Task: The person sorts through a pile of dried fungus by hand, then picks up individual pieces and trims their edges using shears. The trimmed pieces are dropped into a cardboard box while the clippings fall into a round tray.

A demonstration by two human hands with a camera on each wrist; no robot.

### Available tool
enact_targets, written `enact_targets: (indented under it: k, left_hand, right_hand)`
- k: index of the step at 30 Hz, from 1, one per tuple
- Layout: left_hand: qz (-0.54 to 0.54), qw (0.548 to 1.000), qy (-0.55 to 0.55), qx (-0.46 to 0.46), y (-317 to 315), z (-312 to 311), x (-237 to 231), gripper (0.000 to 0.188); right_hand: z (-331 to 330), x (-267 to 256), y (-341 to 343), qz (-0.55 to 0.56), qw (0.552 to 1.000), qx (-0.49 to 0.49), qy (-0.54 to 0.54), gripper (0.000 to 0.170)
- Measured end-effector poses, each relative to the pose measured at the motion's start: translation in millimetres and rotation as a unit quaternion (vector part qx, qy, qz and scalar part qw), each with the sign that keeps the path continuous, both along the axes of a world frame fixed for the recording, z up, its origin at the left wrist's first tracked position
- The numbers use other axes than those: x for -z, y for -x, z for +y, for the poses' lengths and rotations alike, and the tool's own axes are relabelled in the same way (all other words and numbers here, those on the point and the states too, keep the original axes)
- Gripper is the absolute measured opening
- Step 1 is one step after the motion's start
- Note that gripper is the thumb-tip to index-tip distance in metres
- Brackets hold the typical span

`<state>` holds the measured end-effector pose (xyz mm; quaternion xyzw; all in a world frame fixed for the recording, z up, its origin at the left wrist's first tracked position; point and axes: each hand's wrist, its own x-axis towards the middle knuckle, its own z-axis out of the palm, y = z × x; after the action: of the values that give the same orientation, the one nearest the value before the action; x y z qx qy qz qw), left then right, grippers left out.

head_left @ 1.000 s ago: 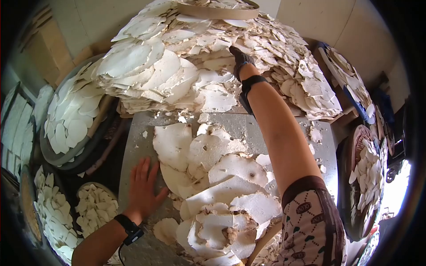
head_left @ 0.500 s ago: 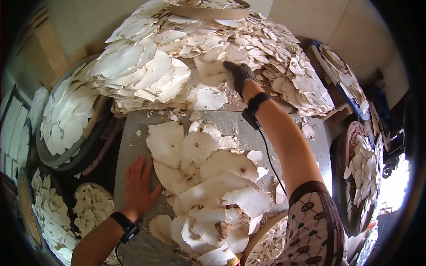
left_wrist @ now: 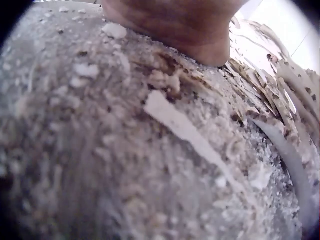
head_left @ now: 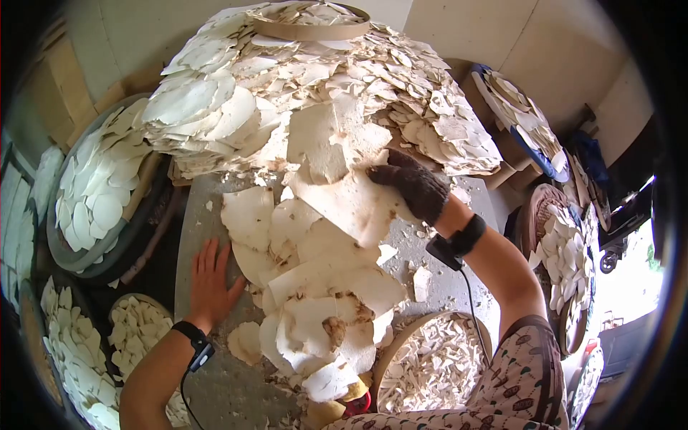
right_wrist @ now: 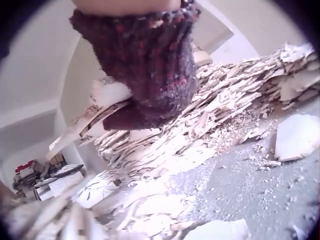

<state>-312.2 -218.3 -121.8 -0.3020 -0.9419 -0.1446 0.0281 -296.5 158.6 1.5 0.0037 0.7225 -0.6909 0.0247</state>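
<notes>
My right hand (head_left: 416, 188), in a dark knitted glove, grips several thin white sheets (head_left: 344, 204) with brownish edges, held over the far part of the grey table (head_left: 251, 394). In the right wrist view the glove (right_wrist: 145, 70) has its thumb against the held sheets (right_wrist: 75, 131). Bare and spread, my left hand (head_left: 212, 283) rests on the table's left side, beside a loose pile of similar sheets (head_left: 315, 287). Only the base of the left hand (left_wrist: 175, 25) shows in the left wrist view, above crumbs and a thin white strip (left_wrist: 190, 135).
A large heap of stacked sheets (head_left: 208, 107) rises behind the table, topped by a pale hoop (head_left: 308, 30). Near my right forearm stands a round basket (head_left: 391, 355) of small white chips. More round trays of pieces flank both sides. Something red (head_left: 356, 405) lies at the near edge.
My right hand has come from the far heap toward me, bringing sheets over the table's far end. The left hand stays put on the table. The chip basket shows more fully now.
</notes>
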Motion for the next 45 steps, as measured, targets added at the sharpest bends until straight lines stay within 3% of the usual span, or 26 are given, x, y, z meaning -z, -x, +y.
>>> enact_targets:
  k: [1, 3, 5, 6, 8, 9, 11, 14, 17, 18, 19, 20, 24, 25, 27, 29, 32, 33, 36, 37, 38, 39, 40, 42, 44, 45]
  left_hand:
    - [0.002, 1.000, -0.003, -0.001, 0, 0, 2, 0.066]
    - [0.011, 1.000, -0.004, -0.004, 0, -2, 4, 0.066]
    - [0.023, 1.000, -0.004, -0.004, 0, -1, 7, 0.066]
    - [0.020, 1.000, 0.003, -0.001, -1, -2, 8, 0.066]
    - [0.024, 1.000, 0.014, 0.004, 3, -1, 5, 0.067]
    - [0.024, 1.000, 0.012, 0.007, 3, 0, 4, 0.067]
    - [0.025, 1.000, 0.008, 0.013, 2, -1, 3, 0.067]
    - [0.050, 0.999, -0.003, 0.015, 4, -2, 9, 0.066]
    - [0.050, 0.999, 0.008, 0.006, 3, -2, 9, 0.067]
    - [0.044, 0.999, 0.006, 0.005, 3, -1, 8, 0.067]
    - [0.037, 0.999, 0.004, 0.005, 3, -1, 6, 0.067]
    - [0.030, 1.000, 0.003, 0.004, 3, 0, 4, 0.067]
    - [0.014, 1.000, -0.004, 0.007, 4, 3, 1, 0.070]
    - [0.011, 1.000, -0.001, 0.004, 4, 3, 0, 0.071]
    - [0.002, 1.000, 0.005, 0.000, 5, 4, -2, 0.071]
    - [-0.011, 1.000, 0.012, -0.004, 6, 4, -3, 0.070]
    - [-0.009, 1.000, 0.020, -0.006, 8, 4, 0, 0.070]
    - [-0.007, 1.000, 0.019, -0.006, 8, 4, 1, 0.070]
    - [-0.007, 1.000, 0.019, -0.004, 9, 4, 1, 0.071]
    - [-0.008, 1.000, 0.021, -0.004, 9, 4, 1, 0.070]
    - [-0.009, 1.000, 0.022, -0.004, 9, 3, 2, 0.070]
    - [-0.010, 1.000, 0.020, -0.002, 9, 3, 2, 0.070]
    - [-0.010, 1.000, 0.017, 0.000, 10, 3, 3, 0.070]
    - [-0.011, 1.000, 0.013, 0.004, 10, 3, 6, 0.071]
    - [-0.009, 1.000, 0.016, 0.010, 11, 3, 6, 0.071]
    - [-0.012, 1.000, 0.019, 0.008, 11, 4, 5, 0.072]
  right_hand:
    - [-3, -8, -9, -0.048, 0.998, 0.004, 0.031, 0.034]
    - [-4, -12, -24, 0.092, 0.983, -0.091, -0.127, 0.034]
    - [-21, -21, -49, -0.065, 0.992, -0.097, 0.037, 0.035]
    - [-23, -19, -59, -0.037, 0.990, -0.133, -0.036, 0.037]
    - [-42, -19, -84, -0.064, 0.986, -0.155, 0.001, 0.044]
    - [-47, -4, -93, -0.057, 0.981, -0.165, -0.082, 0.047]
    - [-63, 7, -111, -0.088, 0.978, -0.154, -0.109, 0.055]
    - [-67, 9, -114, -0.143, 0.963, -0.160, -0.163, 0.036]
    - [-54, -19, -93, -0.058, 0.887, -0.264, -0.374, 0.043]
    - [-43, -21, -82, 0.005, 0.898, -0.237, -0.370, 0.042]
    - [-34, -33, -63, -0.086, 0.911, -0.227, -0.334, 0.033]
    - [-12, -24, -42, -0.190, 0.955, -0.174, -0.149, 0.024]
    - [42, 24, 59, -0.112, 0.990, -0.059, 0.069, 0.025]
    - [54, 44, 88, -0.026, 0.996, -0.078, -0.046, 0.023]
    - [78, 82, 146, 0.146, 0.943, -0.052, -0.293, 0.021]
    - [88, 123, 197, 0.146, 0.949, 0.011, -0.281, 0.029]
    - [74, 159, 255, 0.028, 0.971, 0.112, -0.211, 0.033]
    - [60, 159, 265, -0.068, 0.975, 0.154, -0.147, 0.033]
    - [32, 142, 268, -0.124, 0.912, 0.185, -0.345, 0.040]
    - [32, 131, 256, -0.060, 0.836, 0.121, -0.533, 0.042]
    - [35, 123, 245, 0.006, 0.718, 0.051, -0.694, 0.044]
    - [58, 156, 265, 0.004, 0.856, 0.135, -0.499, 0.042]
    - [82, 190, 286, 0.038, 0.937, 0.218, -0.270, 0.039]
    - [69, 144, 247, 0.009, 0.930, 0.368, 0.016, 0.035]
    - [67, 111, 220, 0.054, 0.870, 0.467, -0.147, 0.044]
    - [57, 78, 200, -0.002, 0.872, 0.454, -0.185, 0.048]
